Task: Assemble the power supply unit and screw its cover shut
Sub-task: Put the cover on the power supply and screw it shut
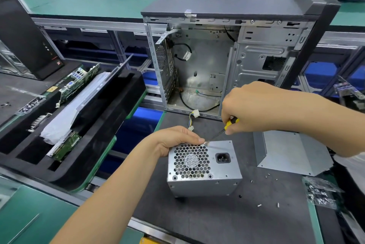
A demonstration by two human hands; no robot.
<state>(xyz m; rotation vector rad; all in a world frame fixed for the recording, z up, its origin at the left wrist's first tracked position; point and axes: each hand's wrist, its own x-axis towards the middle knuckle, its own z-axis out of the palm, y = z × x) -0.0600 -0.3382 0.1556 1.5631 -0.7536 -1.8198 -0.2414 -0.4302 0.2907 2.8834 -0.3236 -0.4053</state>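
Item one, the grip: our right hand [254,107] curls its fingers round the yellow-and-black handle of the screwdriver [227,127], pinching it from above. The shaft slants down and to the left, its tip meeting a screw [206,142] at the top rear corner of the fan grille.

Item two: our left hand [173,141] wraps the far left top edge of the power supply unit [203,166], fingertips just beside the screw, steadying the box. The left hand is the nearer to the screw; the right sits up and to the right of it, along the tool's long axis.

Item three: the unit stands on the dark mat [217,220], grille and power socket facing up, near the mat's left edge. We judge the coming turn depends on keeping the slanted shaft seated in the screw head.

Item four, surroundings: a metal cover [292,155] lies right of the unit, apart from it. Loose screws [259,205] and a bag of screws [320,192] lie to the right front. The open computer case [217,62] stands behind, leaving room above for the right wrist.
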